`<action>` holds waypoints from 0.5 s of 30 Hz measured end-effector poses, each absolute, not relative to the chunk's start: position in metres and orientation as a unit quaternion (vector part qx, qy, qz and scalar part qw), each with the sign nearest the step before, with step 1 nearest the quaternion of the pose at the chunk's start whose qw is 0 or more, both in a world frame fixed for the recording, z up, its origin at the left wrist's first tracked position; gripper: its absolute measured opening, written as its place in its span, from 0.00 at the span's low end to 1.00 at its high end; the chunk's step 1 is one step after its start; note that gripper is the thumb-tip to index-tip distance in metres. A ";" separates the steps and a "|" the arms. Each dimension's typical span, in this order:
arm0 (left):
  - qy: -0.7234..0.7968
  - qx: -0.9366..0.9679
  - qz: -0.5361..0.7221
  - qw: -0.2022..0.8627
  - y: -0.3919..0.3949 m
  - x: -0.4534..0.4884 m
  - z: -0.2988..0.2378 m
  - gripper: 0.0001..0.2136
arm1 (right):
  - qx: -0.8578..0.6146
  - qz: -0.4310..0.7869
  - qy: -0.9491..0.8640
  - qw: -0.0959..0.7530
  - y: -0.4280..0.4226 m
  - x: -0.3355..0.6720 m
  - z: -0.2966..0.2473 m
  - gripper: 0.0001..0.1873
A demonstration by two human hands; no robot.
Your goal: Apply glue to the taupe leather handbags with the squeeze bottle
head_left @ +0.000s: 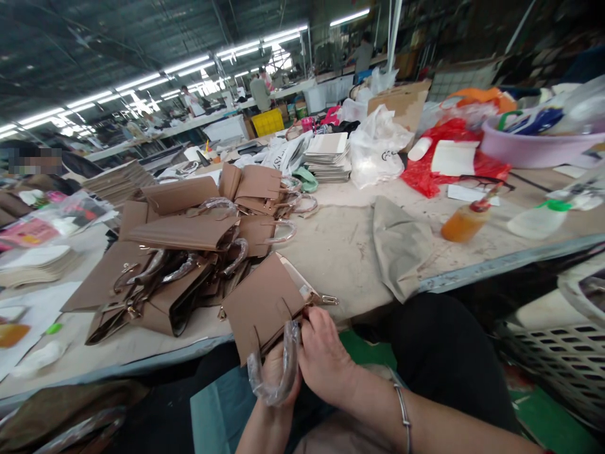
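A small tan leather handbag (261,306) is held at the near edge of the worktable (340,252), tilted with its flap toward me. My left hand (274,372) supports it from below, its fingers closed round the plastic-wrapped handle (283,369). My right hand (326,359), with a bracelet on the wrist, pinches the bag's lower right corner next to a metal clasp (327,299). A pile of several matching tan handbags (189,252) with wrapped handles lies just beyond on the table.
A grey cloth (399,246) hangs over the table edge to the right. An orange bottle (466,221) and a clear bottle with a green cap (539,217) lie behind it. Farther back: a white plastic bag (378,148), stacked cards (328,154), red plastic (449,157), a lilac basin (539,145). A white crate (558,359) stands low right. People work in the distance.
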State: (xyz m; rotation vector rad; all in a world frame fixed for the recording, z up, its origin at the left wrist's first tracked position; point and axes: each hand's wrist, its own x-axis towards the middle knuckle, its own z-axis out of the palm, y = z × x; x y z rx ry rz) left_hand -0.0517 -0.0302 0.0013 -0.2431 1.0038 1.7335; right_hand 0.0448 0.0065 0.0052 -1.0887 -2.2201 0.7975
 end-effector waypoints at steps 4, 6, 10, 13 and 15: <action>0.424 -0.146 0.693 0.565 -0.036 -0.055 0.014 0.19 | -0.331 0.329 -0.852 0.238 0.004 0.065 0.021 0.16; 0.435 -0.166 0.672 0.576 -0.040 -0.057 0.020 0.21 | -0.278 0.348 -0.859 0.253 0.008 0.081 0.025 0.20; 0.437 -0.128 0.672 0.584 -0.057 -0.070 0.015 0.17 | -0.252 0.318 -0.860 0.310 0.023 0.112 0.021 0.21; 0.359 -0.074 0.683 0.632 -0.078 -0.091 -0.009 0.15 | -0.280 0.269 -0.847 0.363 0.044 0.143 0.012 0.19; 0.291 -0.033 0.686 0.666 -0.094 -0.105 -0.027 0.14 | -0.324 0.209 -0.825 0.414 0.064 0.176 0.006 0.17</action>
